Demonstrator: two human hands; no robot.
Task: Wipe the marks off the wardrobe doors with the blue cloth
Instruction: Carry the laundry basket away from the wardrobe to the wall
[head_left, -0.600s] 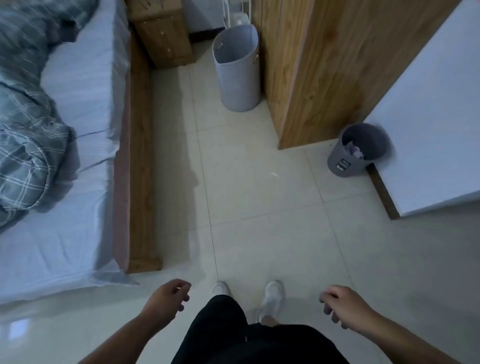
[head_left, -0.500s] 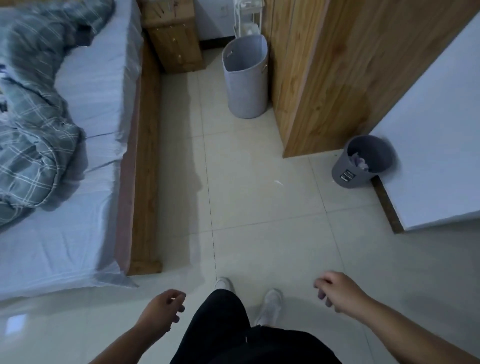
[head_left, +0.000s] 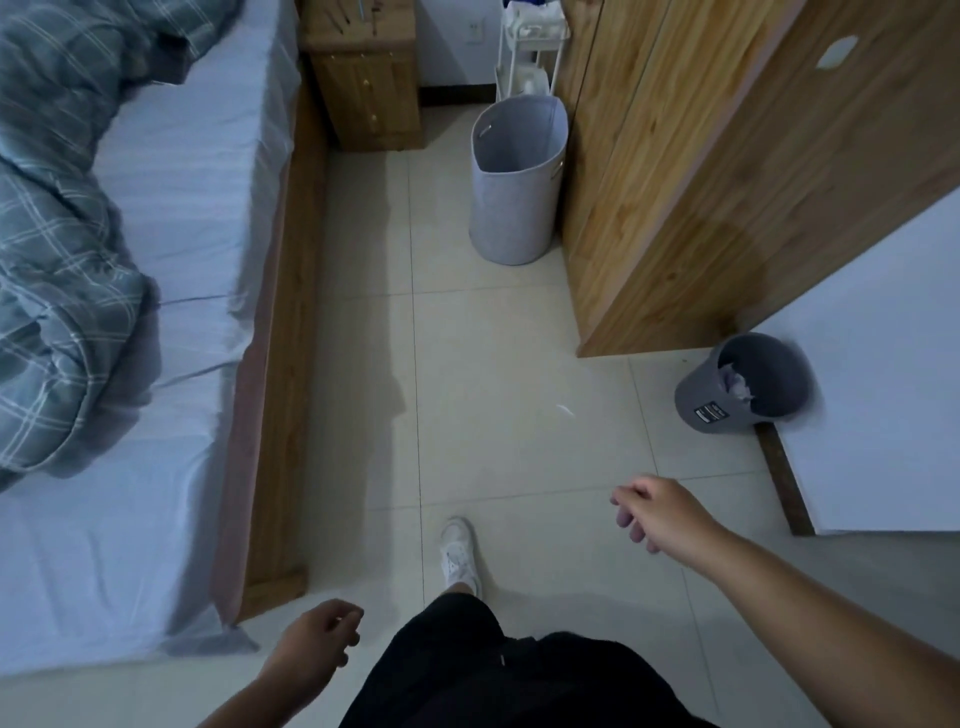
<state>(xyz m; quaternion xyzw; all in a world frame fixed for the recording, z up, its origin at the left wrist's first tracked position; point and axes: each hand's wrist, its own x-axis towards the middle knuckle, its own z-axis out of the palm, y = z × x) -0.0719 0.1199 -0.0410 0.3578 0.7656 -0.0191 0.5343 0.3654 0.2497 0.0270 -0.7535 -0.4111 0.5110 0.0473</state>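
Observation:
The wooden wardrobe (head_left: 675, 171) stands at the upper right, its side and door faces in light pine with an oval handle cut-out near the top. Something blue (head_left: 524, 4) shows at the top edge on a white rack; whether it is the cloth is unclear. My left hand (head_left: 317, 647) hangs low at the bottom, fingers loosely curled, holding nothing. My right hand (head_left: 657, 512) hangs further forward at the lower right, fingers loosely curled and empty. Both hands are well away from the wardrobe.
A bed (head_left: 171, 197) with a plaid duvet (head_left: 57, 249) fills the left. A wooden nightstand (head_left: 369, 88) and white rack (head_left: 530, 57) stand at the back. A grey laundry bin (head_left: 514, 182) sits beside the wardrobe, a dark waste bin (head_left: 737, 389) by a white surface (head_left: 883, 364).
The view has tilted up and moved forward, showing more of the wardrobe and the rack. My right hand has swung forward; one foot has stepped ahead. Both hands stay empty.

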